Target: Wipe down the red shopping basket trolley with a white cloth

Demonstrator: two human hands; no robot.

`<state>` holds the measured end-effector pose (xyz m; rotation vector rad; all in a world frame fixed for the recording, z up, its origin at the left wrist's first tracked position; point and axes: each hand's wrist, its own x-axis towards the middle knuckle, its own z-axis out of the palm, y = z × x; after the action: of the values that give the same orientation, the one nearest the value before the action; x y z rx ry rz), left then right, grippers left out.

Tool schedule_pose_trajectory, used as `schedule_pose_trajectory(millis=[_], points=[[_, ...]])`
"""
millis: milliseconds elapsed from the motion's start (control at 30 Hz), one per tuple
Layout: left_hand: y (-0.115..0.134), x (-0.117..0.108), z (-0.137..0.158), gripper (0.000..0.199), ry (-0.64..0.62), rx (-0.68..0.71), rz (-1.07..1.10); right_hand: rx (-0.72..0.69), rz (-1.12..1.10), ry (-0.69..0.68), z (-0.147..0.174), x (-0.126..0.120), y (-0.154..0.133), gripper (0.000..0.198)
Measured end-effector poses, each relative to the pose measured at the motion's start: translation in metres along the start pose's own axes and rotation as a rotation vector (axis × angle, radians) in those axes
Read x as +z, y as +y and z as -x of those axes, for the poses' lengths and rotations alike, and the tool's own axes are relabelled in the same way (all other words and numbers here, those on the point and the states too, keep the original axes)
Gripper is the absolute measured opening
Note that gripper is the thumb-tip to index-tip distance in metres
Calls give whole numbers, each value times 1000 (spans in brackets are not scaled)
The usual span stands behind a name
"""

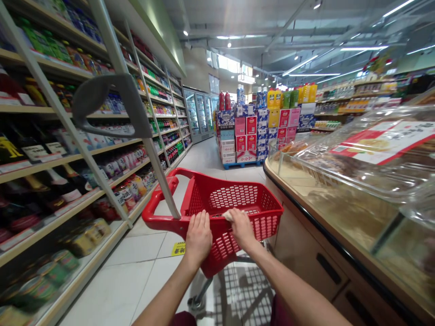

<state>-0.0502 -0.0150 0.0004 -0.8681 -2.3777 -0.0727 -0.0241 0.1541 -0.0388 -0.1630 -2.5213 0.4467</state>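
2 forearms (288,278); LH (199,236), RH (242,227) (w/ 1 white wad (228,216)) on 1 cart (200,195)

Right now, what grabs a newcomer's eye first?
First, the bright red cart basket at centre, with the left hand resting on its near rim and the right hand alongside, holding a pale wad. Then the grey handle looming upper left, and the stacked cartons ahead, topped with coloured bottles.

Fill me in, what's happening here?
A person's left hand rests on the near rim of a red shopping cart. The right hand holds a pale wad, perhaps cloth or tissue, at that rim. The cart stands between drink shelves on the left and a counter bearing clear plastic packs on the right.
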Motion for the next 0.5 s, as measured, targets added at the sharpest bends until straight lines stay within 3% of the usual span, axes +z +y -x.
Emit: schedule_pose_trajectory(millis=[67,133,233,300,367,500], points=[[-7,-10,-3,41,35,65,80,-97,-43,-3,-2,10,-22,51],[-26,-26,-3,40,138,50,134,-99,-63,1,-1,9,-17,49],[-64,-45,1,44,299,-227,82,35,-65,39,-1,-3,19,43],[-84,-47,5,47,265,-318,29,87,-87,72,-4,-6,29,40],[-92,-43,7,46,186,-289,0,72,-117,77,-11,-2,12,38],[-85,-34,9,46,166,-249,-16,-92,-227,86,-27,15,-73,41]])
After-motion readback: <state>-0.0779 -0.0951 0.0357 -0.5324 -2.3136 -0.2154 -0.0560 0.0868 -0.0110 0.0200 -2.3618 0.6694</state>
